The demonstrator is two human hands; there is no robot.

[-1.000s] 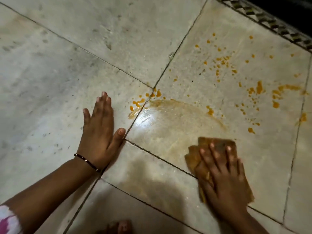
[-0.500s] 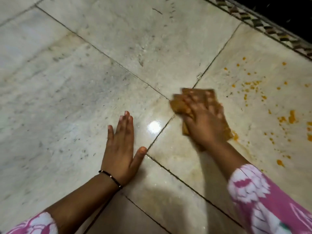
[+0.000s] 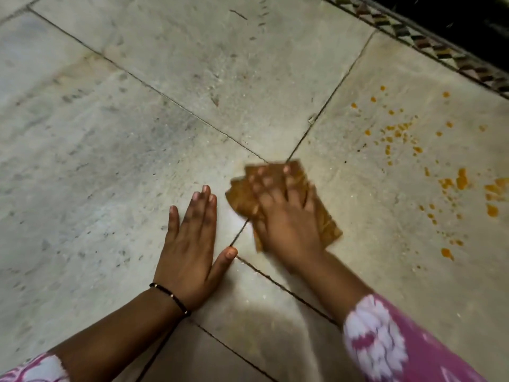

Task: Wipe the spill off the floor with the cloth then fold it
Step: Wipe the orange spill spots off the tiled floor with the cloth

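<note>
A brown, stained cloth (image 3: 326, 226) lies flat on the pale marble floor where several tile joints meet. My right hand (image 3: 283, 216) presses down on it with fingers spread and straight, blurred by motion. My left hand (image 3: 190, 244) rests flat on the floor just left of the cloth, fingers straight, a thin black bracelet on the wrist. An orange spill (image 3: 462, 179) of drops and blotches is scattered over the tile to the right of the cloth, apart from it.
A patterned border strip (image 3: 429, 41) runs diagonally along the top right, with a dark area beyond it. Dark grout lines (image 3: 176, 102) cross the floor. Pink and white sleeves show at the bottom corners.
My right hand has swept the cloth from the lower right tile up and left to the tile joint beside my left hand. The orange patch near that joint is gone. My left hand stays planted.
</note>
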